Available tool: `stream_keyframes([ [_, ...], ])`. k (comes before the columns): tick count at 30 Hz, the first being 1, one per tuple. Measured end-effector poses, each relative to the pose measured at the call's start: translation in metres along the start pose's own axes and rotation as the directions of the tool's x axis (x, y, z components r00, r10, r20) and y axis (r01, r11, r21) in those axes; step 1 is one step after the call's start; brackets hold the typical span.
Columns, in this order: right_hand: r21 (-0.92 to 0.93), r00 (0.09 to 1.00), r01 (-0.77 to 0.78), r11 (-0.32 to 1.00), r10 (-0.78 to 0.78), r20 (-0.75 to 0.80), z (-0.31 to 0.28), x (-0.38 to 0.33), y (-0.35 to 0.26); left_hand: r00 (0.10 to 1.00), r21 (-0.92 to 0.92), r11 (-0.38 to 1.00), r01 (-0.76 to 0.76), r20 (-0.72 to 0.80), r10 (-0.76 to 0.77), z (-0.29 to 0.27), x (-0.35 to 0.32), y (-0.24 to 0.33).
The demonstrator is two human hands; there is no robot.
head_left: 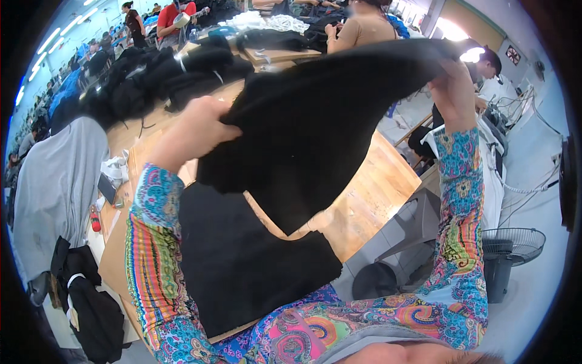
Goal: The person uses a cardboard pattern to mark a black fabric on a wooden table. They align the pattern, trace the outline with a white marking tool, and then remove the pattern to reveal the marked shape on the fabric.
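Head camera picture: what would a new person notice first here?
A large black cloth fills the middle, held up above the wooden table by the left hand and the right hand, both gripping its upper edge. Bright patterned sleeves stand out. More black fabric lies flat below.

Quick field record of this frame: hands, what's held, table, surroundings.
left hand: left hand grips one edge of a large black fabric piece, lifted above the table
right hand: right hand grips the opposite edge, raised higher
table: pale wooden worktable; a second black fabric sheet lies flat on it
far end: pile of dark garments
left side: grey cloth draped
right floor: black fan
others: people at work in the background
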State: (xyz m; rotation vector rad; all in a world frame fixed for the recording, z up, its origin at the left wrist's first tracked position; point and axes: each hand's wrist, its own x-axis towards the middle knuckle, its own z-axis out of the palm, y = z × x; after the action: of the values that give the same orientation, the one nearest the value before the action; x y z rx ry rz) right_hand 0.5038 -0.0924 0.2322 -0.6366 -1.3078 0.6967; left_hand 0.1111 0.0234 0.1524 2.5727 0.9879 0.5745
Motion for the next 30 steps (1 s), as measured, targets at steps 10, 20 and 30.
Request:
stream_keyframes([
  [10, 0.099, 0.986, -0.028, 0.995, 0.012, 0.166, 0.046, 0.108, 0.130, 0.737, 0.481, 0.770, 0.420, -0.676, 0.021, -0.099, -0.070, -0.149],
  [20, -0.329, 0.885, -0.068, 0.942, 0.209, 0.415, 0.010, -0.092, 0.150, 0.839, 0.225, 0.880, 0.418, -0.467, -0.279, -0.019, -0.272, -0.008],
  [30, -0.568, 0.697, -0.546, 0.616, 0.710, 0.100, 0.010, -0.308, 0.187, 0.847, 0.216, 0.819, 0.531, -0.142, -0.512, 0.158, -0.387, 0.014],
])
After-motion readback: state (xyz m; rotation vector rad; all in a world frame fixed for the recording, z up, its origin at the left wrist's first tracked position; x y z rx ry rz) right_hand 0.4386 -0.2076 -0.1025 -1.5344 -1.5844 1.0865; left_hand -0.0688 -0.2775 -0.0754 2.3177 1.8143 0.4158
